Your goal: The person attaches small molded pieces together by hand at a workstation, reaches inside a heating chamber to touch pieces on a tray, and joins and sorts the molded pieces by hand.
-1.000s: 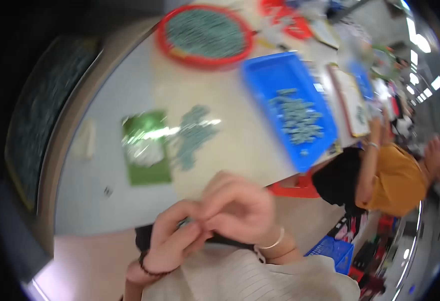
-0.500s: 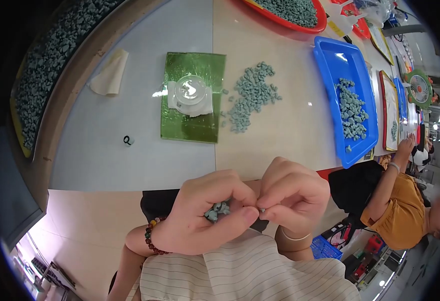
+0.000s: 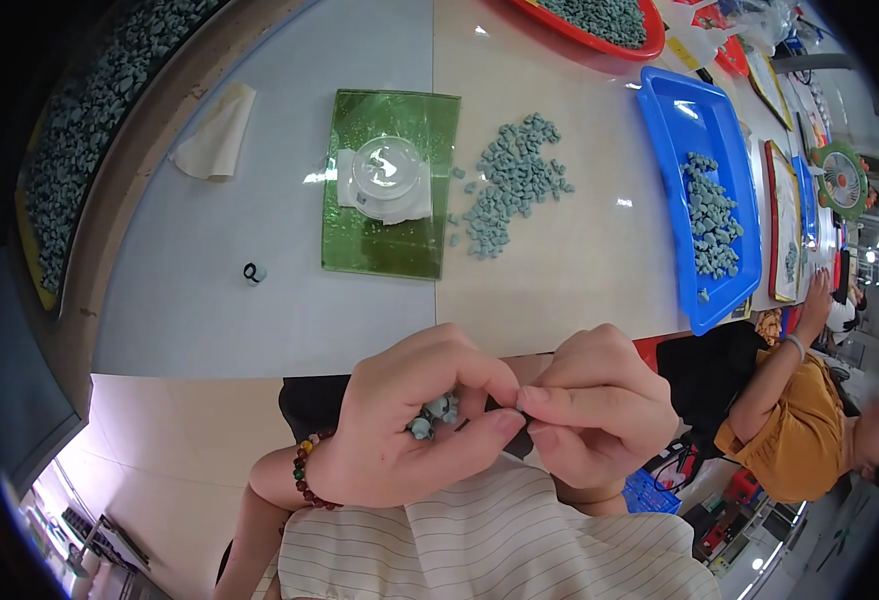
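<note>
Cupping stones (image 3: 446,407) in left hand (image 3: 379,430); now pinching closer with right hand (image 3: 609,400), seemingly working on something hidden between fingertips (image 3: 532,397).

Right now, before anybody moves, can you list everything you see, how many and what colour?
Table: one, white and cream, centre
Stone pile: one, grey-green, on table
Slab: one, green, left of pile
Dish: one, clear, on slab
Cloth: one, cream, table's left
Ringed bit: one, black and pale, below cloth
Tray: one, blue, right, holding stones
Basin: one, red, top, holding stones
Stone heap: one, grey-green, far left
Fan: one, green-rimmed, far right
Co-worker: one nearby, mustard top, right
Background clutter: too small to count
Left hand: one, bare, bottom centre, cupping grey-green stones
Right hand: one, bare, beside left
</note>
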A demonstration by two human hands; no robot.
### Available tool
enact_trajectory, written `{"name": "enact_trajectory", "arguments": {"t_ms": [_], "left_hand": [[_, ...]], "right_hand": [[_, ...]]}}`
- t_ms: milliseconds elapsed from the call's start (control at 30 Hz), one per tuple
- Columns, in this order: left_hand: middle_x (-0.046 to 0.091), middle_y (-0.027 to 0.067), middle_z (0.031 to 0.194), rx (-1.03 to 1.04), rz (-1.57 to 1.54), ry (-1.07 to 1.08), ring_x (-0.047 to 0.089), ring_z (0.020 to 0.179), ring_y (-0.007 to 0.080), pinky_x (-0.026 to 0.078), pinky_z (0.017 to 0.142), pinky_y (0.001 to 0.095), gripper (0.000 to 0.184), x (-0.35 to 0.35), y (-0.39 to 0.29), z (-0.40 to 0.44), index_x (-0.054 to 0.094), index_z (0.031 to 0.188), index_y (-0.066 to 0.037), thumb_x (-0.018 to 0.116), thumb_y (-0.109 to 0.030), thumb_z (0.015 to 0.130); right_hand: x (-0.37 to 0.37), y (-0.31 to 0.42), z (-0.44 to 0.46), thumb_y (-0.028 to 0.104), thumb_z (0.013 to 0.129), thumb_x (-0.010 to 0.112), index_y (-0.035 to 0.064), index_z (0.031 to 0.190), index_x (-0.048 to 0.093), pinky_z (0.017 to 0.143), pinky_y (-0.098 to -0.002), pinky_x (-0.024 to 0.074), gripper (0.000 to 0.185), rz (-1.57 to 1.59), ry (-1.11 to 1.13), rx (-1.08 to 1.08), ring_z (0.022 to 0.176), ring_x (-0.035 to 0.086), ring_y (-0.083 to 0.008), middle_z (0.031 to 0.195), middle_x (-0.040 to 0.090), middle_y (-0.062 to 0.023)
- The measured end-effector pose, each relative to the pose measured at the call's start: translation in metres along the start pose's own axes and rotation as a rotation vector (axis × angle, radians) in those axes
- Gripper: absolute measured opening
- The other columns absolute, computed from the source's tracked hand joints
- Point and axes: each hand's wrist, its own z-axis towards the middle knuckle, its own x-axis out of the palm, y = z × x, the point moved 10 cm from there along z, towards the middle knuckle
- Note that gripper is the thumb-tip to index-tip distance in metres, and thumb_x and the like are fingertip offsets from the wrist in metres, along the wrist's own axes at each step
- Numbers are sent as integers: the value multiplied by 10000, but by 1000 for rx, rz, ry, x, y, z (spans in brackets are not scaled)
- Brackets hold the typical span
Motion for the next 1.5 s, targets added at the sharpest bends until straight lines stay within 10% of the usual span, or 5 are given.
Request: {"name": "enact_trajectory", "arguments": {"t_ms": [1000, 1200, 1500], "left_hand": [[510, -6, 625, 66, 95, -71, 445, 529, 86, 332, 486, 217, 106, -17, -16, -6, 616, 772, -53, 635, 0, 683], [531, 48, 669, -317, -478, -52, 417, 502, 88, 330, 471, 219, 85, -22, 14, -17, 565, 788, -9, 500, 4, 734], [452, 53, 541, -298, -995, 35, 385, 458, 108, 286, 393, 226, 172, -18, 12, -28, 493, 758, 0, 441, -102, 886]], "right_hand": [[15, 30, 11, -8, 505, 718, 38, 779, 669, 531, -261, 434, 282, -365, 79, -164, 624, 579, -176, 767, 621, -39], [8, 36, 45, -57, 504, 685, 21, 738, 648, 538, -291, 435, 250, -474, 7, -190, 623, 568, -181, 704, 609, -65], [52, 20, 88, -41, 555, 696, 35, 754, 610, 527, -310, 412, 229, -714, 136, -417, 595, 502, -226, 692, 548, -62]]}}
